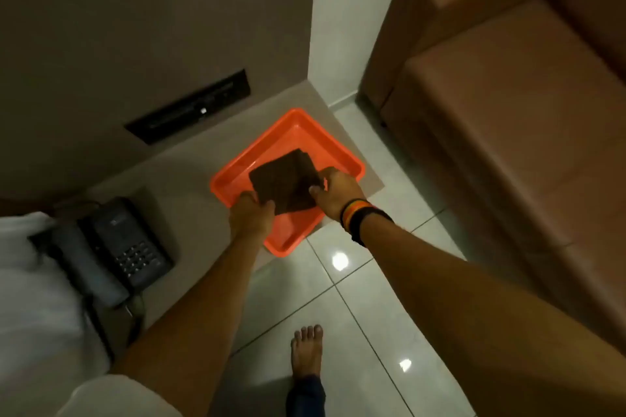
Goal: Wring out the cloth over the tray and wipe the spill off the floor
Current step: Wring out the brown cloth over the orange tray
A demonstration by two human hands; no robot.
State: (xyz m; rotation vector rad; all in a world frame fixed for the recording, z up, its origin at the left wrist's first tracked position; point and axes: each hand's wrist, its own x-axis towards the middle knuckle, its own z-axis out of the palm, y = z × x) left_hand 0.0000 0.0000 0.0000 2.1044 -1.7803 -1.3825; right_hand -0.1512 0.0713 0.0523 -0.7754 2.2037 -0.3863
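Observation:
A dark brown folded cloth (286, 181) is held flat above an orange plastic tray (237, 176). The tray rests on a low beige ledge, and its near corner juts out over the floor. My left hand (251, 217) grips the cloth's near left corner. My right hand (337, 191), with banded bracelets at the wrist, grips its right edge. The white tiled floor (355, 322) shows bright light reflections; I cannot make out a spill on it.
A dark desk telephone (128, 247) with its cord sits on the ledge at left, beside white fabric (30, 298). A brown sofa (508, 112) fills the right side. A black wall panel (189, 108) is behind the tray. My bare foot (306, 352) stands on the tiles.

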